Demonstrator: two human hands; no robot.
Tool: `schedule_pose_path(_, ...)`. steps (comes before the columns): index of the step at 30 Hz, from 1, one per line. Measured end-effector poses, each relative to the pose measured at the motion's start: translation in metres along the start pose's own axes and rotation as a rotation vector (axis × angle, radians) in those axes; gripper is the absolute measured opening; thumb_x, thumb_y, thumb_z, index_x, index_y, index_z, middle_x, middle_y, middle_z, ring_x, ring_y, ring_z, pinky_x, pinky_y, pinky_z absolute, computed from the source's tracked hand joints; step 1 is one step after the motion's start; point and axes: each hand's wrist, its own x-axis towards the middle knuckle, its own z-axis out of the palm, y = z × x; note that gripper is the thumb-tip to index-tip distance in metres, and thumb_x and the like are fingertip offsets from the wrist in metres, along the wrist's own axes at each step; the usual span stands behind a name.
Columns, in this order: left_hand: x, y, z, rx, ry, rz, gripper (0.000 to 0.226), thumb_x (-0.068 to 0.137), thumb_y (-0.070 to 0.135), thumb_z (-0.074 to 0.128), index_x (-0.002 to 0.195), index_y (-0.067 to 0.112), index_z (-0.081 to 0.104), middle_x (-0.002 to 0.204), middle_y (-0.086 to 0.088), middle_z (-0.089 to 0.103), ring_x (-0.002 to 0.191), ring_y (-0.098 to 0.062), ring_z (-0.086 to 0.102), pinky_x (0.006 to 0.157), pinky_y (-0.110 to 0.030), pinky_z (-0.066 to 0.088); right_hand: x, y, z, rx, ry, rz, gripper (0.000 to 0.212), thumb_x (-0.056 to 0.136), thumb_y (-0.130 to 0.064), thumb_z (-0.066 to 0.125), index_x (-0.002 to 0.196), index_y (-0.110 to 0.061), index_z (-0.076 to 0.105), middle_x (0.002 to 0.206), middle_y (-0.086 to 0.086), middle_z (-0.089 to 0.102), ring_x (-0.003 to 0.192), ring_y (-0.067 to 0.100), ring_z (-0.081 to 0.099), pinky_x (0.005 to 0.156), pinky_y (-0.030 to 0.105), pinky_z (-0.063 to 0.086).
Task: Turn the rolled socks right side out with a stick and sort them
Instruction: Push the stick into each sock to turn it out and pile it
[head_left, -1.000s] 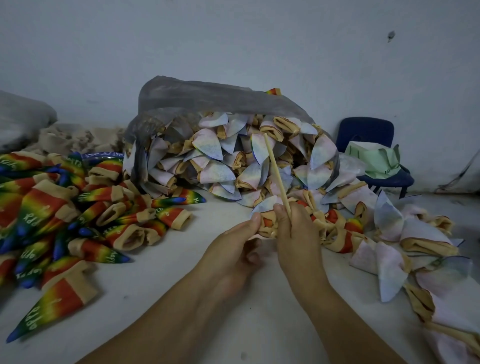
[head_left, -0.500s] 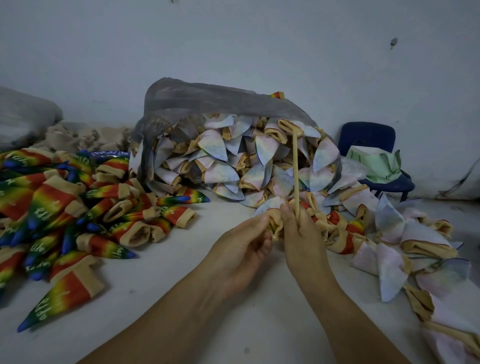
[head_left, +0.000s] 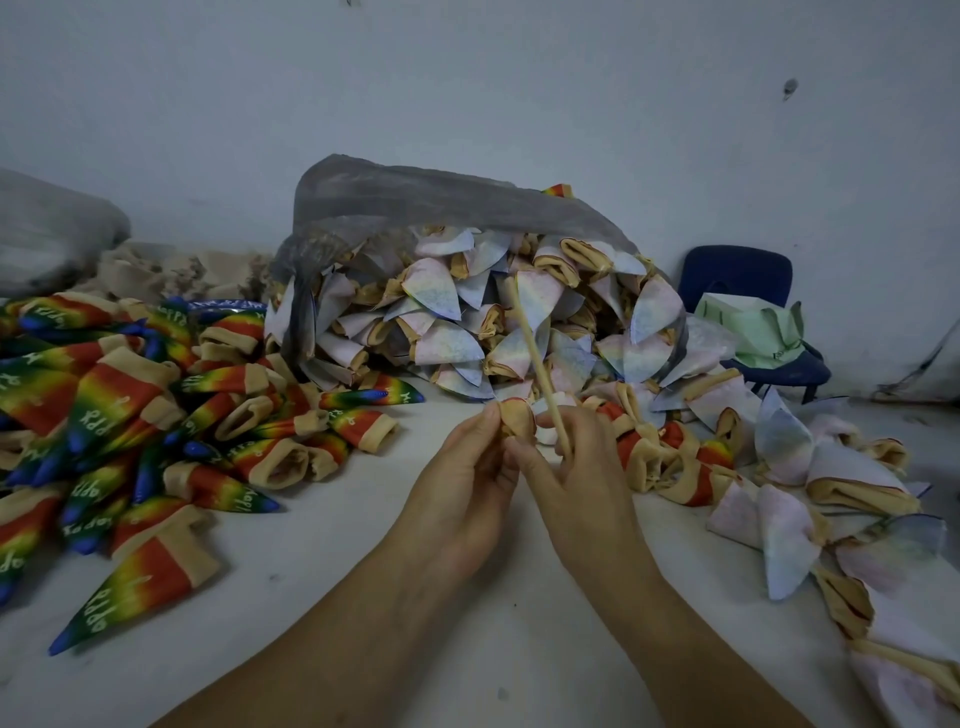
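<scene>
Left hand (head_left: 457, 499) pinches bunched sock (head_left: 519, 423); right hand (head_left: 582, 483) grips seemingly wooden stick (head_left: 535, 353).

Premises are presenting as a small sock-finishing workroom: a grey translucent plastic sack (head_left: 415, 208) is spilling pale rolled socks (head_left: 447, 343) beside heaped rainbow-striped socks (head_left: 119, 395), against a bare white plastered wall (head_left: 467, 78).

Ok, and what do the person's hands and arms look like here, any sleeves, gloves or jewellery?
The left hand and right hand are bare, with no gloves or rings visible. The forearms are uncovered down to the frame edge; no sleeves, watch or bracelets show.
</scene>
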Motion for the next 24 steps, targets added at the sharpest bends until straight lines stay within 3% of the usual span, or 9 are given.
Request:
schedule_pose_path(4,-0.0016,-0.0021,0.0012,-0.031,0.013,-0.009,0.034,0.082,0.022,0.068,0.109,0.001,0.066,0.096,-0.009,0.075,0.069,-0.007,0.069,0.062,-0.018,0.054,0.0020,0.0039,-0.0001,-0.082,0.009,-0.048,0.017,0.091,-0.036,0.055,0.102,-0.023,0.055,0.102,-0.007,0.046,0.091,-0.006,0.045,0.068,0.012,0.040)
schedule_pose_path(7,-0.0022,-0.0042,0.0026,0.002,0.021,-0.032,0.039,0.083,0.024,0.068,0.114,0.001,0.067,0.097,-0.006,0.074,0.069,-0.007,0.068,0.063,-0.019,0.053,0.0038,0.0019,-0.0019,-0.126,0.074,-0.074,0.006,0.092,-0.027,0.054,0.091,-0.021,0.055,0.094,-0.005,0.049,0.086,-0.009,0.045,0.065,0.006,0.036)
schedule_pose_path(12,-0.0013,-0.0038,0.0040,0.023,0.059,0.009,0.042,0.084,0.026,0.068,0.117,0.000,0.067,0.103,-0.008,0.074,0.082,-0.009,0.069,0.077,-0.022,0.050,0.0004,-0.0026,-0.0054,-0.011,0.059,-0.022,0.021,0.086,-0.049,0.056,0.102,-0.037,0.049,0.102,-0.019,0.049,0.094,-0.006,0.048,0.068,0.015,0.043)
schedule_pose_path(17,-0.0030,-0.0053,0.0045,0.023,0.066,-0.002,0.029,0.090,0.024,0.066,0.108,0.003,0.071,0.100,-0.006,0.075,0.086,-0.008,0.069,0.076,-0.021,0.050,0.0010,-0.0034,-0.0006,-0.108,0.021,-0.099,0.023,0.088,-0.039,0.060,0.106,-0.026,0.055,0.099,-0.016,0.049,0.086,-0.005,0.047,0.064,0.010,0.041)
schedule_pose_path(24,-0.0029,-0.0041,0.0008,0.022,0.108,-0.008,0.024,0.087,0.026,0.067,0.081,0.009,0.081,0.084,-0.003,0.073,0.068,-0.006,0.067,0.064,-0.018,0.054,0.0015,0.0014,-0.0044,-0.218,-0.022,-0.183,0.020,0.096,-0.029,0.049,0.108,-0.022,0.063,0.096,-0.014,0.056,0.084,-0.008,0.048,0.065,0.013,0.040)
